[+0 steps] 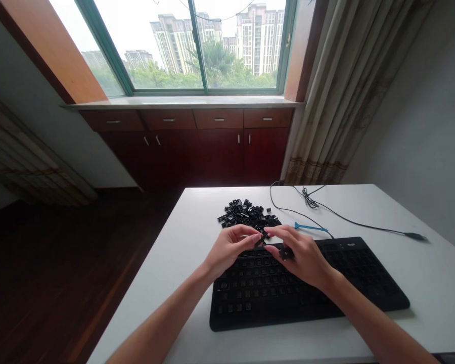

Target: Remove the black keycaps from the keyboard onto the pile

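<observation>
White worktop [174, 283], frame centre: keycap pile [249, 213] just above keyboard [307, 288], within reach; left hand [231, 247] fingers curled, hold unclear; right hand [301, 255] pinches keycap [286, 252].

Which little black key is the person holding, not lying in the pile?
The keycap under the right hand, over the keyboard; the others lie in the heap behind.

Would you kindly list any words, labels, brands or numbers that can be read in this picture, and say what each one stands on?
No text can be read with certainty.
Small pale mark on the top edge of the black keyboard: probably a brand, too blurred to read.
Legends on the keyboard's keys: too small to read.
Loose keycaps in the pile: none legible.
Blue tool, cable, buildings beyond the window: no lettering visible.
</observation>
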Action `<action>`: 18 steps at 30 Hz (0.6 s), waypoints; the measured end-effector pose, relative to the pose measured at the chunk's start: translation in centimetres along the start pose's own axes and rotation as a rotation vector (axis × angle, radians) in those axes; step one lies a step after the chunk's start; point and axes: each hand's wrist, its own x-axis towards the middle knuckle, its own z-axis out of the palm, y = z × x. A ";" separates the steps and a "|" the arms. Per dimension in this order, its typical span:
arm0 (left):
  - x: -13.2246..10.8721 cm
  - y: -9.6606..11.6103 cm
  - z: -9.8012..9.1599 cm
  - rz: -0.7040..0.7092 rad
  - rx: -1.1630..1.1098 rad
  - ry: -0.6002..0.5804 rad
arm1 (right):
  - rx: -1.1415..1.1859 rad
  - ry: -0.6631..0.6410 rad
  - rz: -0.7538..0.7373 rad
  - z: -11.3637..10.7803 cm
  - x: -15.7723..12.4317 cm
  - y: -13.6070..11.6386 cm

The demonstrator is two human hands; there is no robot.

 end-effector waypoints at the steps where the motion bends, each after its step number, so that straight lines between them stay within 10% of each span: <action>1: -0.1 -0.1 0.3 -0.035 -0.056 -0.009 | 0.016 0.009 -0.014 0.3 -0.1 0.0; 18: -0.3 -0.5 1.3 -0.246 -0.287 -0.088 | 0.089 0.084 0.082 1.1 -1.9 0.3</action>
